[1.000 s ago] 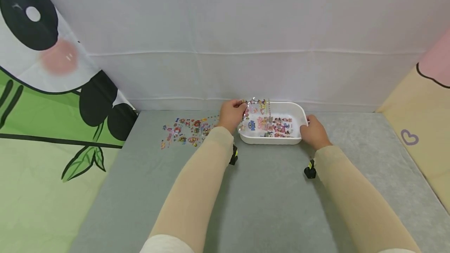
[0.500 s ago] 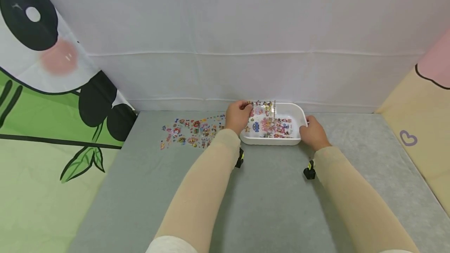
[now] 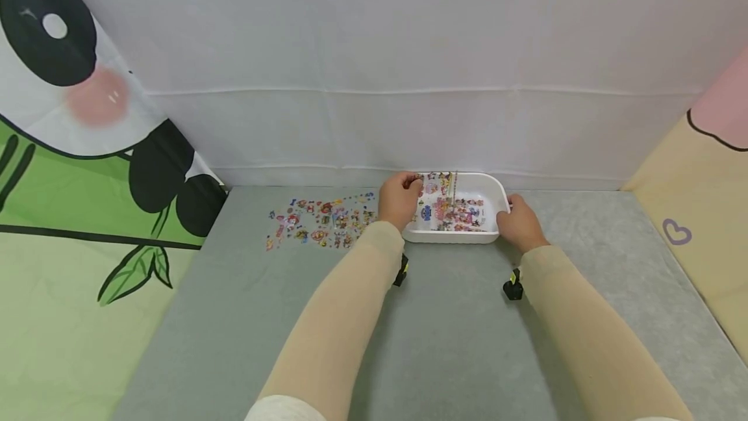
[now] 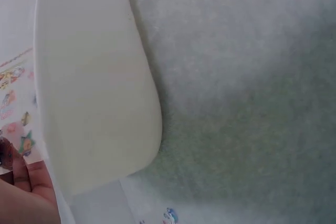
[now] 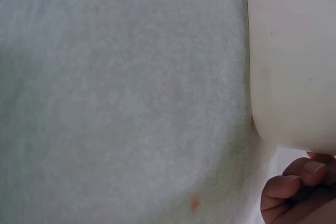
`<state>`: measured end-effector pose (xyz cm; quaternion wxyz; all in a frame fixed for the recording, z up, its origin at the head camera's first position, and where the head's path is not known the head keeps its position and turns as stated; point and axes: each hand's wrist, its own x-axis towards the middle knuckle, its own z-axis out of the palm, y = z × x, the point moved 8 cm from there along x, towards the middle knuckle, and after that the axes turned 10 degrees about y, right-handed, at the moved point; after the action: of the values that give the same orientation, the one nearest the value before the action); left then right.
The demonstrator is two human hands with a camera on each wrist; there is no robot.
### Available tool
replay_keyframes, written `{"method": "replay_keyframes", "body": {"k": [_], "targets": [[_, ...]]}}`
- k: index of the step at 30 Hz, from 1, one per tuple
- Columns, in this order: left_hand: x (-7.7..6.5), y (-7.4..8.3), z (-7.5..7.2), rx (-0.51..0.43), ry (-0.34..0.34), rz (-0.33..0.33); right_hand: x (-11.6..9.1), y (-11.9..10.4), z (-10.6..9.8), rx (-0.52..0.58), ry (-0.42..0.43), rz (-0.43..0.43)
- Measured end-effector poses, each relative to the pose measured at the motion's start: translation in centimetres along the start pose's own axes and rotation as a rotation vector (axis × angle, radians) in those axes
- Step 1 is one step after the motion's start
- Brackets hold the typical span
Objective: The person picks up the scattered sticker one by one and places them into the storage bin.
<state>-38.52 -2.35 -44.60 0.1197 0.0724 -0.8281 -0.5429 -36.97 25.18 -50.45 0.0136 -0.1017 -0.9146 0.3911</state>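
Note:
A white plastic tray (image 3: pixel 450 237) stands on the grey table against the back wall. Over its left end, my left hand (image 3: pixel 399 201) pinches a clear sticker sheet (image 3: pixel 431 186) printed with small coloured figures; the sheet lies within the tray. In the left wrist view the curled fingertips (image 4: pixel 21 174) show at the sheet's corner, past the tray wall (image 4: pixel 94 77). More stickers (image 3: pixel 467 214) cover the tray's bottom. My right hand (image 3: pixel 522 223) grips the tray's right end; its curled fingers (image 5: pixel 302 174) show below that end in the right wrist view.
Left of the tray, another clear sticker sheet (image 3: pixel 318 219) with many small coloured figures lies flat on the table (image 3: pixel 456 330). A white cloth wall (image 3: pixel 350 122) rises right behind the tray. Printed cartoon cloths border the table on both sides.
My left hand has moved right with the sticker sheet, which is now lower and flatter inside the tray. The right hand keeps its grip on the tray's end.

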Motion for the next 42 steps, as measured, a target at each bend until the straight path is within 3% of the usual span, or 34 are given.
{"method": "replay_keyframes", "body": {"k": [12,23,30,42], "targets": [[-0.8,-0.2,1.5,0.147,-0.086,0.066,0.0,0.0,0.1,0.001,-0.002,0.006],[-0.9,-0.1,1.6,0.264,-0.112,0.112,-0.1,-0.3,0.0,0.005,-0.006,0.009],[-0.7,0.5,0.3,0.318,-0.038,0.155,0.1,-0.1,0.1,-0.001,0.0,0.007],[0.7,-1.6,-2.1,0.343,-0.029,0.281,-0.1,-0.2,-0.1,0.0,-0.006,0.01]]}}
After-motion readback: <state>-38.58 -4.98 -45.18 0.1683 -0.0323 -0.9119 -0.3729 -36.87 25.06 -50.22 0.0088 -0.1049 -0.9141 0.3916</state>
